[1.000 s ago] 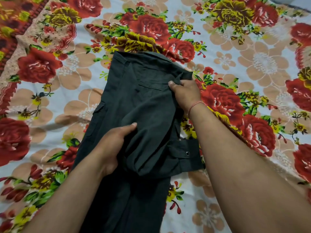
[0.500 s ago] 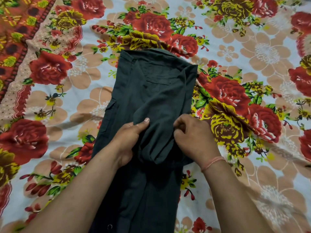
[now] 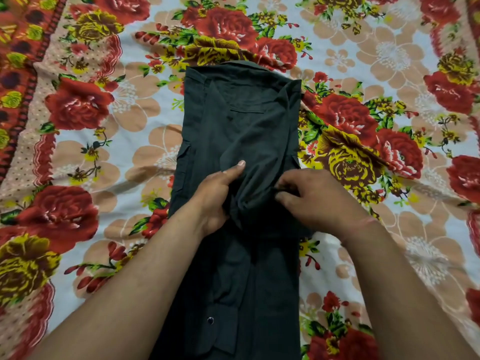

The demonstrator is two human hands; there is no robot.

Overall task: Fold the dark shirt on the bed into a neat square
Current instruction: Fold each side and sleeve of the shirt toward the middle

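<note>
Dark shirt (image 3: 241, 131) lies mid-bed (image 3: 389, 61), hem cut off below. Left hand (image 3: 215, 198) and right hand (image 3: 317, 198) pinch bunched cloth; fingertips partly hidden.

Your bare forearms reach forward and converge, your left hand (image 3: 217, 197) lying palm down with its thumb stretched forward and fingers curled under, while your right hand (image 3: 315, 197), a thin red thread at its wrist, pinches with fingertips bent inward.
</note>
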